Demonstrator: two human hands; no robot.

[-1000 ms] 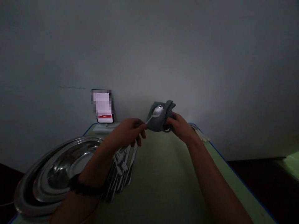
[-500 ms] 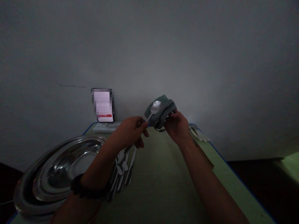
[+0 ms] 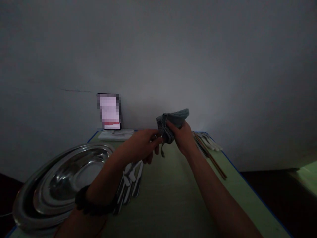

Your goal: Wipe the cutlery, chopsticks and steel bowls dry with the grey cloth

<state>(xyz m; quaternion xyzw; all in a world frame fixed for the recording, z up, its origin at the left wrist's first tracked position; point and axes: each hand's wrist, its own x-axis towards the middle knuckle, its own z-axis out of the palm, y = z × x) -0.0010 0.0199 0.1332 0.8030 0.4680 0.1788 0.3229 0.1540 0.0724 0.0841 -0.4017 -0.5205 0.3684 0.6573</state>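
Note:
A folded grey-green cloth [image 3: 177, 118] is gripped in my right hand [image 3: 182, 137], thumb pressed on top and fingers underneath. My left hand [image 3: 146, 145] meets the cloth's left edge with thumb and fingers pinched together on the spoon's handle. The spoon's bowl is hidden inside the cloth. A small loop hangs from the cloth's lower edge. Below my left wrist, several spoons and other cutlery [image 3: 131, 181] lie on the table.
Two nested steel basins [image 3: 39, 195] stand at the left. A phone [image 3: 110, 110] leans upright on a white stand [image 3: 116, 135] near the wall. Chopsticks [image 3: 215, 165] and white-handled cutlery [image 3: 211, 142] lie along the right side of the green table [image 3: 168, 205].
The cloth has turned and folded over the spoon's bowl, which showed before. My right thumb has come on top of the cloth, and my left hand has shifted slightly right and down.

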